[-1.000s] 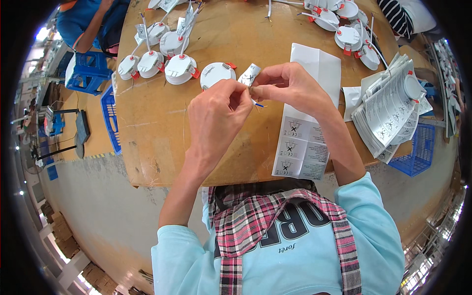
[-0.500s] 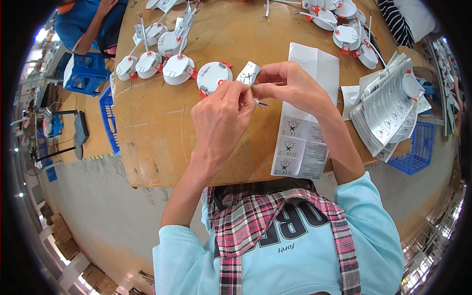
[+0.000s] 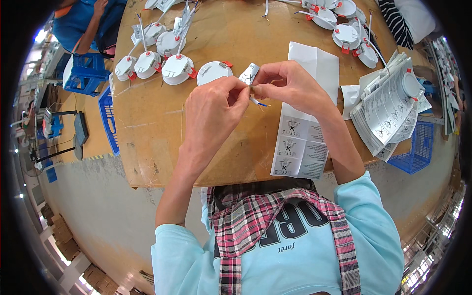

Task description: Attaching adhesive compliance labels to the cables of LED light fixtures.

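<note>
White driver box (image 3: 249,74) pinched between left hand (image 3: 215,109) and right hand (image 3: 290,86)

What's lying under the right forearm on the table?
A long white instruction sheet lies flat on the brown table, printed with small diagrams. The right forearm crosses its edge, hiding that strip.

Your left hand (image 3: 214,110) and right hand (image 3: 290,86) meet fingertip to fingertip above the cardboard-covered table (image 3: 162,142), pinching a small silver-white component (image 3: 249,73) between them. Short blue and white wires (image 3: 259,103) hang just below the pinch. Just left of the grip lies a round white lamp with red clips (image 3: 213,72). Under your right wrist lies an unfolded instruction sheet (image 3: 302,132); well to the right sits a stack of folded leaflets (image 3: 388,110).
</note>
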`<control>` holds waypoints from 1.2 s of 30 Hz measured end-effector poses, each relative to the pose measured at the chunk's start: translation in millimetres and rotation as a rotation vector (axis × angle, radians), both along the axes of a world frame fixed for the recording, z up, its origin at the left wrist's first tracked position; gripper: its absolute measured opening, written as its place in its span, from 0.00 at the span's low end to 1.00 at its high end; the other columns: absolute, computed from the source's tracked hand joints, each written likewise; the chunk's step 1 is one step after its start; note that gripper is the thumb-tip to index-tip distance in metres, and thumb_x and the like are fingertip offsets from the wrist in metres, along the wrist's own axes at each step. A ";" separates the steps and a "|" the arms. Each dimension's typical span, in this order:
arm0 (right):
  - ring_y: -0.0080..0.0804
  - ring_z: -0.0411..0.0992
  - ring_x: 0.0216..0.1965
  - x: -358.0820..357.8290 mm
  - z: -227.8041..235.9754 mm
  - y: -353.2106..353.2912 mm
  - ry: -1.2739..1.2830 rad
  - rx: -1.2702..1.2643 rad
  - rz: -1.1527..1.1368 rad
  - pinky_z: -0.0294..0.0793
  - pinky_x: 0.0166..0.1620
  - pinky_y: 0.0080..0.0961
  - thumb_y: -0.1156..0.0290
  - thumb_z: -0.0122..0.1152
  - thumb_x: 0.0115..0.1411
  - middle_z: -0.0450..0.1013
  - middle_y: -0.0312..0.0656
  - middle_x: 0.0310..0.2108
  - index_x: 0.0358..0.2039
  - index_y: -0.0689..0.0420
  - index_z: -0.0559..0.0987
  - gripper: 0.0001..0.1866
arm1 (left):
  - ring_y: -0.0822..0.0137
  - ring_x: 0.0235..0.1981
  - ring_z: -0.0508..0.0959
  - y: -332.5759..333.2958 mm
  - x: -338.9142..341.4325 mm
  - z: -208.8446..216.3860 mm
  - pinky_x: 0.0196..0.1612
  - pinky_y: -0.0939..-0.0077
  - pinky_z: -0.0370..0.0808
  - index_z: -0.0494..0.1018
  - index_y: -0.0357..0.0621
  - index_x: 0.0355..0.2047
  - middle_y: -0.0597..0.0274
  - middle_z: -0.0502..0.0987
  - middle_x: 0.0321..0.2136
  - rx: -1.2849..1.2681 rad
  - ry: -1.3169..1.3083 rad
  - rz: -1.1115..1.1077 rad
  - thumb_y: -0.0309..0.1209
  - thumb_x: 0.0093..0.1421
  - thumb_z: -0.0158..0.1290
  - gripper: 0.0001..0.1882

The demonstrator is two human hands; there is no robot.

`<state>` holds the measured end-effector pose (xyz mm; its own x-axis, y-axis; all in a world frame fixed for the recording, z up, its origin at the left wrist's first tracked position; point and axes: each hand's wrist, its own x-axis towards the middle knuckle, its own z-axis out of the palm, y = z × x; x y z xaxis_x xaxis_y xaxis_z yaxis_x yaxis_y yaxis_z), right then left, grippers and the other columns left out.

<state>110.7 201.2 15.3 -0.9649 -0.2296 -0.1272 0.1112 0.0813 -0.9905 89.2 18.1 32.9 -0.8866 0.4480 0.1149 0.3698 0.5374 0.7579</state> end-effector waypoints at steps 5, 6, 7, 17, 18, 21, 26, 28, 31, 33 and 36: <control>0.19 0.69 0.26 0.5 -1.1 -1.3 0.044 0.047 0.007 0.68 0.33 0.19 0.74 0.58 0.52 0.74 0.37 0.22 0.28 0.65 0.78 0.07 | 0.62 0.20 0.77 1.0 -2.6 2.6 0.25 0.70 0.71 0.75 0.39 0.23 0.58 0.76 0.18 -0.093 0.054 -0.055 0.28 0.51 0.56 0.05; 0.19 0.69 0.26 0.6 -0.9 -1.1 0.044 0.047 0.007 0.68 0.33 0.19 0.74 0.58 0.52 0.74 0.37 0.22 0.28 0.65 0.78 0.07 | 0.62 0.20 0.77 2.1 -2.3 2.6 0.25 0.70 0.71 0.75 0.39 0.23 0.58 0.76 0.18 -0.101 0.061 -0.050 0.28 0.50 0.56 0.05; 0.19 0.69 0.26 0.6 -0.6 -0.6 0.033 0.041 0.013 0.68 0.32 0.19 0.74 0.57 0.51 0.74 0.37 0.22 0.28 0.65 0.78 0.07 | 0.61 0.19 0.76 2.7 -2.3 2.7 0.24 0.69 0.71 0.75 0.39 0.22 0.59 0.76 0.17 -0.110 0.069 -0.045 0.29 0.50 0.56 0.06; 0.18 0.70 0.30 -1.0 -0.4 4.1 0.013 -0.028 0.087 0.70 0.38 0.17 0.74 0.57 0.54 0.73 0.35 0.26 0.30 0.65 0.77 0.07 | 0.77 0.21 0.77 -4.2 -3.7 -6.2 0.26 0.83 0.74 0.75 0.33 0.25 0.62 0.77 0.19 0.259 -0.413 0.068 0.24 0.54 0.52 0.05; 0.18 0.70 0.30 -1.3 0.9 3.9 0.015 -0.029 0.088 0.70 0.38 0.17 0.74 0.57 0.54 0.73 0.35 0.26 0.30 0.65 0.77 0.07 | 0.77 0.22 0.77 -8.7 -5.9 -8.1 0.26 0.83 0.74 0.75 0.33 0.27 0.61 0.77 0.21 0.329 -0.432 0.070 0.24 0.56 0.51 0.06; 0.18 0.70 0.31 -1.6 0.5 4.9 0.001 0.058 0.105 0.70 0.39 0.18 0.71 0.57 0.55 0.73 0.36 0.27 0.30 0.65 0.77 0.09 | 0.76 0.23 0.76 -10.1 -8.2 -11.4 0.27 0.83 0.74 0.75 0.33 0.29 0.62 0.77 0.23 0.412 -0.423 0.076 0.24 0.58 0.51 0.06; 0.20 0.71 0.32 -1.9 0.1 3.4 0.003 0.138 0.050 0.71 0.41 0.20 0.68 0.57 0.56 0.74 0.37 0.28 0.34 0.67 0.77 0.13 | 0.68 0.20 0.79 1.5 0.0 -12.1 0.24 0.76 0.73 0.75 0.39 0.26 0.60 0.79 0.24 0.072 -0.049 0.087 0.26 0.54 0.54 0.04; 0.21 0.71 0.32 -2.6 -1.5 3.8 0.004 0.158 0.044 0.71 0.42 0.21 0.68 0.57 0.57 0.74 0.37 0.29 0.35 0.67 0.76 0.13 | 0.66 0.20 0.78 5.5 1.0 -12.9 0.23 0.74 0.72 0.75 0.41 0.25 0.60 0.78 0.23 0.000 0.058 0.083 0.27 0.53 0.54 0.04; 0.24 0.72 0.30 -2.8 -6.4 2.0 0.000 0.153 0.000 0.71 0.40 0.22 0.68 0.58 0.55 0.75 0.41 0.28 0.34 0.67 0.77 0.14 | 0.63 0.19 0.77 9.3 2.8 -15.1 0.22 0.70 0.70 0.73 0.43 0.23 0.60 0.76 0.21 -0.099 0.236 0.065 0.28 0.52 0.55 0.04; 0.27 0.72 0.29 -2.9 -8.9 2.6 -0.005 0.130 -0.037 0.71 0.37 0.24 0.67 0.58 0.53 0.76 0.43 0.27 0.33 0.67 0.78 0.14 | 0.62 0.19 0.76 11.7 4.0 -16.7 0.22 0.69 0.70 0.72 0.43 0.23 0.61 0.76 0.20 -0.126 0.306 0.051 0.28 0.52 0.55 0.04; 0.27 0.73 0.29 -2.7 -9.7 3.7 -0.030 0.148 -0.040 0.72 0.37 0.24 0.69 0.58 0.52 0.76 0.44 0.27 0.34 0.67 0.78 0.14 | 0.63 0.19 0.76 13.3 5.0 -18.2 0.22 0.69 0.70 0.72 0.44 0.24 0.61 0.75 0.20 -0.153 0.361 0.036 0.28 0.52 0.55 0.04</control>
